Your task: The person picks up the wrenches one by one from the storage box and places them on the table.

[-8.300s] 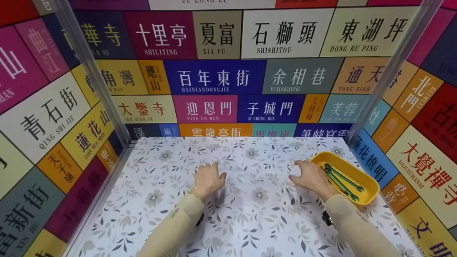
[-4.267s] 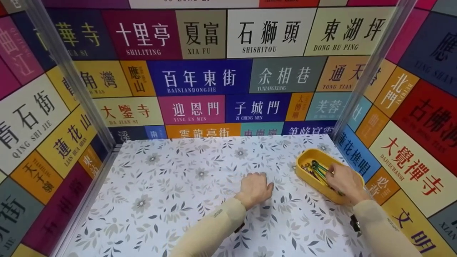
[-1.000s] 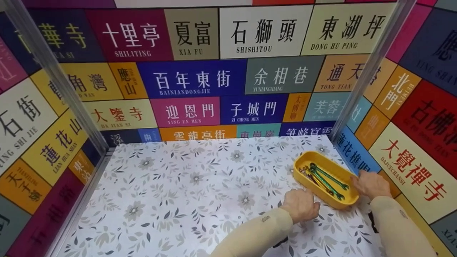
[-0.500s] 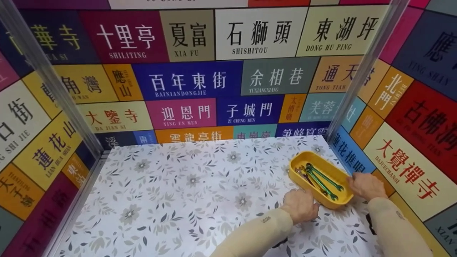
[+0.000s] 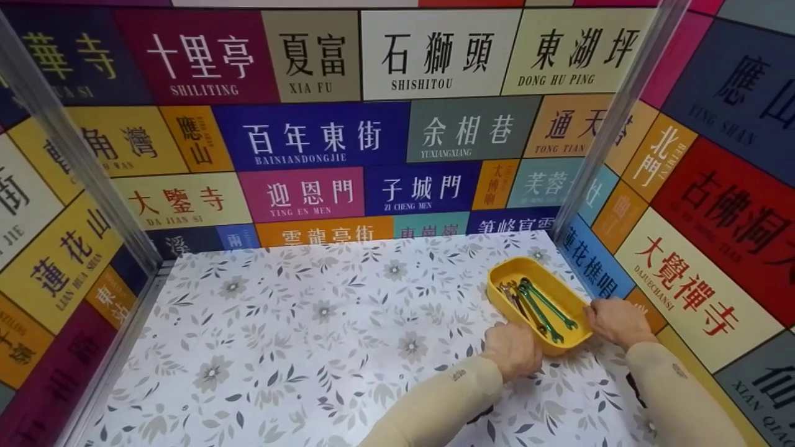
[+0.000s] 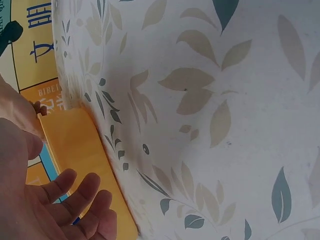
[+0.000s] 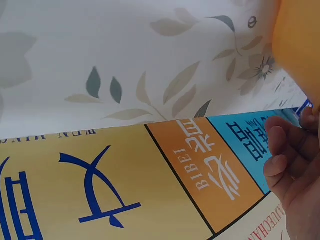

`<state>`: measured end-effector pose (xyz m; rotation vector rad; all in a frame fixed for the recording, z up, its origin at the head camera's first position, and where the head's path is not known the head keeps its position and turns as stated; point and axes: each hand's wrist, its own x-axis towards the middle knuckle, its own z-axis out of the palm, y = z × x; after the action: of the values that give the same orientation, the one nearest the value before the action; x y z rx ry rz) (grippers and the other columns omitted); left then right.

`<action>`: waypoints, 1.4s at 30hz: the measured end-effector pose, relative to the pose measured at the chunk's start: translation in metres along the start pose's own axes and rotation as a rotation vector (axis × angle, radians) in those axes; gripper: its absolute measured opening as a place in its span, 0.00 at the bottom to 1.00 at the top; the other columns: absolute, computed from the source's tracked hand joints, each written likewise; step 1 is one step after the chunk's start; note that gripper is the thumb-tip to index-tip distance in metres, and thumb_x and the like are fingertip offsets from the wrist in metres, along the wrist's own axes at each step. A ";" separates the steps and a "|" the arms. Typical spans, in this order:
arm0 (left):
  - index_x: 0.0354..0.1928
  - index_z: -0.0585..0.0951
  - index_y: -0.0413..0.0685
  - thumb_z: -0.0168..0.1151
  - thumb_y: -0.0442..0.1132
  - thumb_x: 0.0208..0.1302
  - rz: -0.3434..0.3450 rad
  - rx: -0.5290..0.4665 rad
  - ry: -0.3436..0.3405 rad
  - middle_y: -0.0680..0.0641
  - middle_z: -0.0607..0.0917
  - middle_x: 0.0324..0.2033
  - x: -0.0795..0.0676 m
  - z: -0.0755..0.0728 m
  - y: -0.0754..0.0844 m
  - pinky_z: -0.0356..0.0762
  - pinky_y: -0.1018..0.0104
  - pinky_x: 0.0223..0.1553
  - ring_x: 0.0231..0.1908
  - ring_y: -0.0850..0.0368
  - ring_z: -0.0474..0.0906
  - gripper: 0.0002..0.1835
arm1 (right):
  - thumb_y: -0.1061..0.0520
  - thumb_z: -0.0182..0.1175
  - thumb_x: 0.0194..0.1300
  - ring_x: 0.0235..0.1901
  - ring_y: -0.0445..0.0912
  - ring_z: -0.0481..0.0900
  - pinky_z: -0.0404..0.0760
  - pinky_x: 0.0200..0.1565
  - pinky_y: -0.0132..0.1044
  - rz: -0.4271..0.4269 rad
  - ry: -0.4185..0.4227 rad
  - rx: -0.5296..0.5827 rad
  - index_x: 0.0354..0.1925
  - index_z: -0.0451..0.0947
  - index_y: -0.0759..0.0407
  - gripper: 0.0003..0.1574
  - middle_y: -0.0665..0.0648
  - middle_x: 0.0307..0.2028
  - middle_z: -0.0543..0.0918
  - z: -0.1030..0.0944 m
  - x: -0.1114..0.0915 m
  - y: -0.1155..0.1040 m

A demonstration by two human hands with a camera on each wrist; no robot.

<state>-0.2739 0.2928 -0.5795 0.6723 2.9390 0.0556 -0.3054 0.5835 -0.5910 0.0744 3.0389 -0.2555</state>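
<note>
With 12 o'clock taken at the far wall of the head view, a yellow tray (image 5: pixel 553 287) is set between 2 and 3 o'clock on the floral-patterned worktop (image 5: pixel 298 347), its length slanted from about half past ten to half past four. Two green wrenches (image 5: pixel 549 303) are contained in it, laid close together at the far end and fanned apart toward 5 o'clock; beside them, along the 8 o'clock wall, other metal tools (image 5: pixel 511 290) are bunched, too tangled to be counted. The left hand (image 5: pixel 513 351) is placed at the tray's 7 o'clock side; in the left wrist view its grip is loosely spread, the bent fingers (image 6: pixel 80 192) held apart in front of the outer wall. The rim is met between 3 and 4 o'clock by the right hand (image 5: pixel 621 323), whose grip is partly curled; whether the rim is pinched cannot be told. Both forearms are covered by cream sleeves (image 5: pixel 435 397).
</note>
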 end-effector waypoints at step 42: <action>0.43 0.86 0.53 0.46 0.71 0.84 -0.230 -0.145 -0.079 0.51 0.87 0.36 -0.004 -0.019 -0.003 0.83 0.57 0.36 0.39 0.53 0.82 0.32 | 0.51 0.54 0.82 0.26 0.53 0.73 0.76 0.26 0.48 -0.138 0.216 -0.175 0.28 0.74 0.54 0.21 0.54 0.20 0.71 0.022 -0.024 -0.033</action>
<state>-0.2740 0.2887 -0.5600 0.3069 2.8790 0.2121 -0.2813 0.5465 -0.6053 -0.1285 3.2702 0.0118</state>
